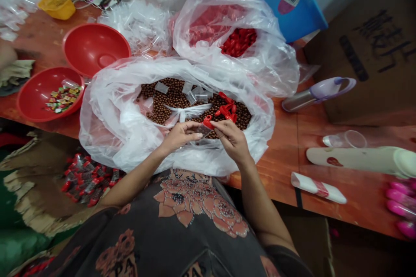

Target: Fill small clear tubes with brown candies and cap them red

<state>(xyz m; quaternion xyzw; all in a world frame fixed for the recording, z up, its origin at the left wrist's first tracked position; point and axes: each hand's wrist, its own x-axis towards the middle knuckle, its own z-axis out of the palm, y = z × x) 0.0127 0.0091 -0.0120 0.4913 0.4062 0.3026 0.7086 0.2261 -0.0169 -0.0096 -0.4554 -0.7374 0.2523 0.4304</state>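
Note:
Between my hands is a small clear container (203,130) with a red cap (207,121) at its top end. My left hand (182,136) pinches the clear body, while the fingers of my right hand (230,138) are closed on the red cap. Just below them lies a white plastic bag (110,108), spread wide and filled with small brown balls (173,91). Several red caps (227,110) rest on the balls to the right. Toward the back of the bag lie several clear containers (191,91), near a white plastic strip or scoop (186,111) whose kind I cannot make out.
Behind stands another bag (273,65) of red caps (240,42). Left are two red bowls (97,47) (30,99), one holding wrapped sweets, and a yellow tub (58,6). A steel bottle (297,100) stands right. Filled containers (91,181) fill a carton below left.

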